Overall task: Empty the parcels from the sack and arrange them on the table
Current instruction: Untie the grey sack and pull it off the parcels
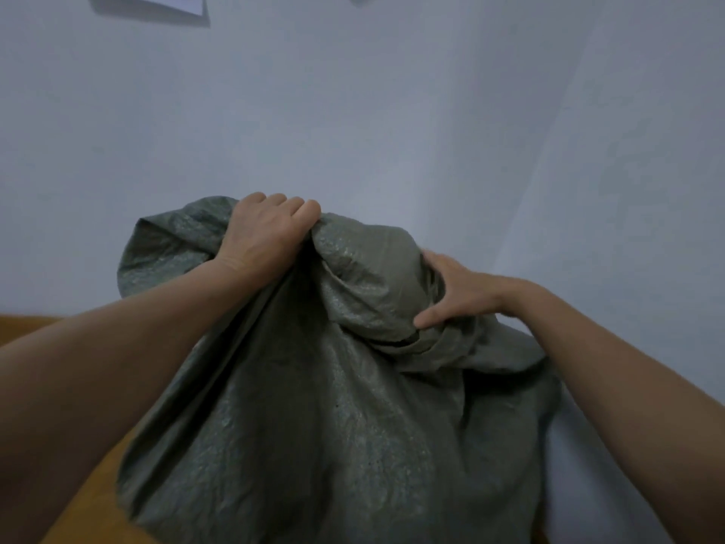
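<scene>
Closest to you, both of your bare forearms reach forward, one along each side of the sack [314, 426]. The sack is grey-green woven material, crumpled and hanging in loose folds, and it fills the lower middle of the view. What it holds cannot be seen from here.

At the sack's upper left, your left hand [266, 233] is clenched over a gathered ridge of the fabric. The fingers are curled over the top, the knuckles face up, and the material is bunched tight in the fist.

At the sack's upper right, slightly lower than the left hand, your right hand [459, 292] has hold of a bulging fold. The thumb lies under the fold and the fingers reach over it, their tips buried in a crease, so the fabric is held between them.

Below and to the left of the sack, a strip of orange-brown table [94, 504] shows under your left forearm. You cannot tell whether the sack's bottom rests on it.

Behind the sack stands a pale wall [353, 111]. High above the sack, toward the left, the corner of a white sheet of paper [157, 5] is fixed to it.
</scene>
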